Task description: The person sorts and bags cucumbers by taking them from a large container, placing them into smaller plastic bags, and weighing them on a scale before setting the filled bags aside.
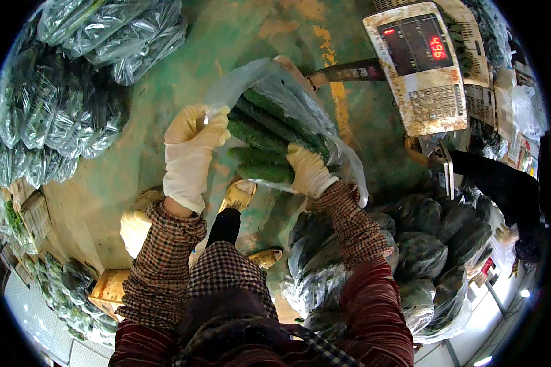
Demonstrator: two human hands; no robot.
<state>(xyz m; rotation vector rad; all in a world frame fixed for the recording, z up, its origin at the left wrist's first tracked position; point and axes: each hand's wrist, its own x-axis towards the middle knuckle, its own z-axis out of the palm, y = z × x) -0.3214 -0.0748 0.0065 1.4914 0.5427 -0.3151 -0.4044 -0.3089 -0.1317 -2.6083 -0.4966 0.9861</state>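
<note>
A clear plastic bag (pixel 269 76) lies spread in front of me, with several long dark green cucumbers (pixel 260 136) side by side in it. My left hand (pixel 196 137), in a pale glove, pinches the bag's left edge between thumb and fingers. The gloved right hand (pixel 309 168) reaches in at the near right of the bag. Its fingers curl over the near ends of the cucumbers; just how many it grips cannot be made out. Part of the bag's film passes around the right wrist.
A rust-stained scale display (pixel 417 67) stands at the far right, with a dark bar (pixel 352 70) running toward the bag. Bagged vegetables are piled at far left (pixel 49 104) and near right (pixel 416 254). A dark-sleeved arm (pixel 496 174) shows at right. A wooden box (pixel 111 290) sits near left.
</note>
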